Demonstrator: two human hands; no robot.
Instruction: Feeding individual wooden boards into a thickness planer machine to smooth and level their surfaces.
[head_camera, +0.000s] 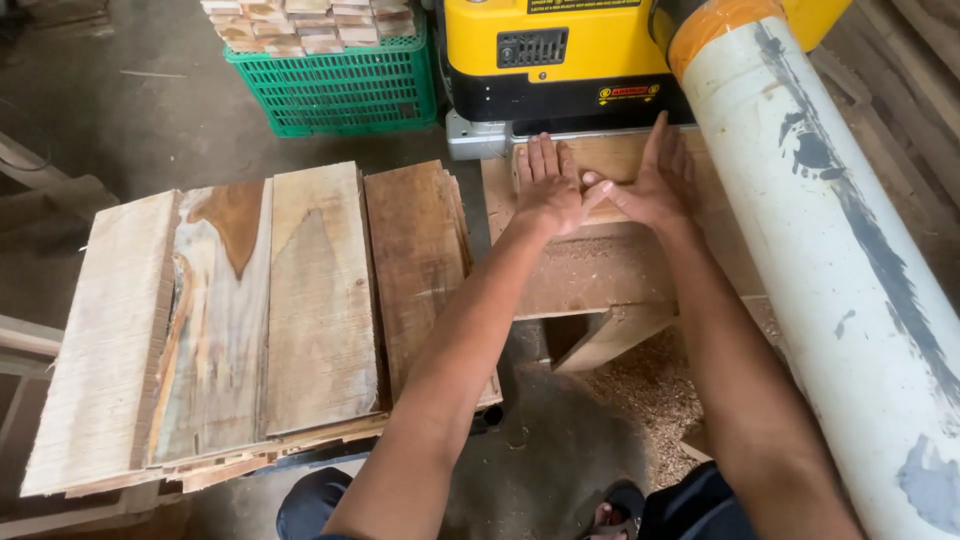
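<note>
Knees and a sandalled foot (612, 517) low in frame, sawdust beyond. Further on, left hand (547, 187) and right hand (655, 180), flat and open (gripping nothing), pressing a board (600, 160) into the yellow planer (550, 60). Best kept level, fingers clear of the mouth.

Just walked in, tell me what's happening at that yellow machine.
A person presses both hands flat on a board lying at the mouth of the yellow machine. The left hand and right hand sit side by side, thumbs touching, with the board's far end at the machine's opening. A stack of rough boards lies to the left, a green crate of wood pieces stands behind it, and sawdust covers the floor below.
</note>
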